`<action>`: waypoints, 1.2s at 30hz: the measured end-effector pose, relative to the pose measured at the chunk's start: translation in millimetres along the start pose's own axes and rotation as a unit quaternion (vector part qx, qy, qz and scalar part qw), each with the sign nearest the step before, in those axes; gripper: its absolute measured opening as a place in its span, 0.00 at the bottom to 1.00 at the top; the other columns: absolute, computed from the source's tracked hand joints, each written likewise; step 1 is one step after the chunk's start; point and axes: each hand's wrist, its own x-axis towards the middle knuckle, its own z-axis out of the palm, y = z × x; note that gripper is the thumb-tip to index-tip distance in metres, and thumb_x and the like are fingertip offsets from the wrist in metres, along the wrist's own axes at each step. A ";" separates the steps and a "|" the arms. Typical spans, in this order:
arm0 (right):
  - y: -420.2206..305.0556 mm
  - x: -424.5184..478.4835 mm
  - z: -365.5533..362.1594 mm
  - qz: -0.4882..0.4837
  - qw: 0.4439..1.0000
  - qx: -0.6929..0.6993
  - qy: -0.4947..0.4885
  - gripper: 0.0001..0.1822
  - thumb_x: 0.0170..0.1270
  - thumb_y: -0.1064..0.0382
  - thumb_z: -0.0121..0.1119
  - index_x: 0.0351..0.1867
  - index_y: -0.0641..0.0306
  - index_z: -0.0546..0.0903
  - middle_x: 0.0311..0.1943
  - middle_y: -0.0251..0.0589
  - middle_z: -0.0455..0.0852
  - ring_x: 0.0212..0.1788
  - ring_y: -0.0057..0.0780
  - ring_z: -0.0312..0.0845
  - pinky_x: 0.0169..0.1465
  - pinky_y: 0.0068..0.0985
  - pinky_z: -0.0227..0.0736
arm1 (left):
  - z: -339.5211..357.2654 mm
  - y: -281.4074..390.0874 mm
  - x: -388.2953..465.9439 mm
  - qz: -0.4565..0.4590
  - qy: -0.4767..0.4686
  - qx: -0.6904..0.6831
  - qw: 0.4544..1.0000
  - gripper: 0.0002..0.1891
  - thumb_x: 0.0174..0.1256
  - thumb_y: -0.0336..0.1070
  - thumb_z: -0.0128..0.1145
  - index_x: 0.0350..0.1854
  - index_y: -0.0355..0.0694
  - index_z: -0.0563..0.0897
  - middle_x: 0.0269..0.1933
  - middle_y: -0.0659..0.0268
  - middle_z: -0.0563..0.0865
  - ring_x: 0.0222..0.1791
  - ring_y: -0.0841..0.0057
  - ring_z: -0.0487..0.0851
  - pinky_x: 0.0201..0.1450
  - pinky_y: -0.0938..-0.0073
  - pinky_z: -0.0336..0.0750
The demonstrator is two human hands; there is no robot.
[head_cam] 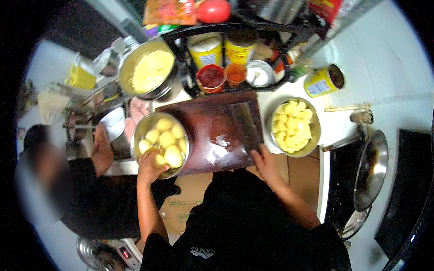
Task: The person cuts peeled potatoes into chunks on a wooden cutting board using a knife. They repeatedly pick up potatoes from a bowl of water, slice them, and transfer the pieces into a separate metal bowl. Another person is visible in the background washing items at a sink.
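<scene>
My left hand (151, 166) reaches over the near rim of a metal bowl (186, 152) of whole peeled potatoes (166, 139). Its fingers are among the potatoes, partly hidden; whether they grip one is unclear. The bowl stands at the left edge of a wet, dark brown cutting board (200, 125). A cleaver (243, 118) lies flat on the board's right side, its blade pointing away from me. At its near end, my right hand (268, 165) touches or nearly touches it; blur hides the grip. To the right, another metal bowl (317, 135) holds cut potato chunks (293, 125).
A rack (200, 93) with tins and seasoning tubs stands behind the board. A pot (125, 81) of pale yellow food is at the back left. Another person's hand (101, 149) is close on my left. A wok (371, 172) sits at the right.
</scene>
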 end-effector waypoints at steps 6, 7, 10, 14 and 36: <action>23.2 0.2 12.0 -0.005 0.998 0.052 0.022 0.15 0.87 0.54 0.65 0.58 0.65 0.83 0.25 0.44 0.88 0.25 0.35 0.84 0.33 0.38 0.78 | -10.9 25.0 -10.2 -0.015 0.050 0.024 0.998 0.40 0.41 0.35 0.92 0.64 0.46 0.89 0.64 0.56 0.89 0.65 0.45 0.85 0.69 0.49 0.83; 18.7 -0.4 12.0 0.002 0.999 0.051 0.019 0.15 0.87 0.54 0.65 0.57 0.65 0.83 0.25 0.45 0.87 0.25 0.36 0.84 0.33 0.38 0.77 | -11.1 25.4 -12.9 -0.014 0.064 0.021 0.998 0.40 0.41 0.35 0.92 0.63 0.46 0.89 0.63 0.55 0.89 0.64 0.45 0.86 0.68 0.49 0.83; 11.5 -3.6 11.4 0.017 0.999 0.028 0.014 0.15 0.87 0.54 0.65 0.56 0.65 0.82 0.24 0.46 0.88 0.25 0.40 0.86 0.31 0.39 0.77 | -13.0 33.8 -17.0 -0.033 0.120 -0.012 0.992 0.39 0.44 0.36 0.91 0.62 0.41 0.86 0.59 0.52 0.88 0.62 0.45 0.86 0.64 0.49 0.84; 9.9 -1.2 14.4 0.003 1.000 0.004 0.003 0.15 0.89 0.53 0.63 0.53 0.65 0.81 0.22 0.38 0.82 0.22 0.28 0.79 0.28 0.32 0.72 | -19.4 40.6 -11.1 -0.017 0.181 -0.248 0.952 0.36 0.55 0.31 0.89 0.66 0.37 0.83 0.59 0.58 0.89 0.60 0.62 0.89 0.67 0.62 0.84; 63.0 3.1 21.0 -0.043 0.936 -0.348 -0.019 0.16 0.89 0.48 0.54 0.58 0.56 0.79 0.29 0.61 0.92 0.33 0.69 0.91 0.38 0.65 0.84 | 152.3 202.9 91.9 0.266 0.167 -0.132 0.940 0.16 0.65 0.33 0.79 0.55 0.48 0.93 0.59 0.59 0.87 0.59 0.53 0.86 0.57 0.52 0.86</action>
